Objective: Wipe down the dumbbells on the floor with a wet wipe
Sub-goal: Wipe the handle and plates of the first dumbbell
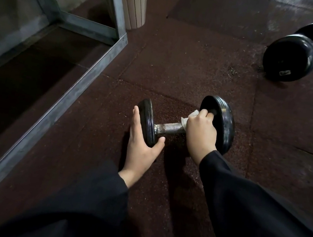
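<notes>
**Both hands on the near dumbbell**

At the far left we see a metal frame [88,80] running along the floor, its grey rails boxing in a dark stretch of floor; we can make out nothing lying inside it. Just past its far corner stands a pale ribbed post [134,0].

Right of the frame, on the dark red rubber floor [179,65], lies the near dumbbell [168,128], its bar running left to right with a black plate at each end. Our left hand [140,148] is at its left end: the fingers lie straight and flat against the outer face of the left plate, and the thumb hooks under the plate's near edge on the bar side. The bare metal bar shows between our two hands.

Our right hand [200,133] is at the right end of the bar, fingers curled around it just beside the right plate, with the fingertips reaching the plate's inner face. A white wipe [189,117] is bunched under that hand, pinched against the bar; a crumpled edge sticks out on the hand's left side. Both arms come in from the near edge in black sleeves [258,219].

Well apart, at the far right, a second dumbbell [299,54] rests on the floor, larger and black, touched by neither hand.
</notes>
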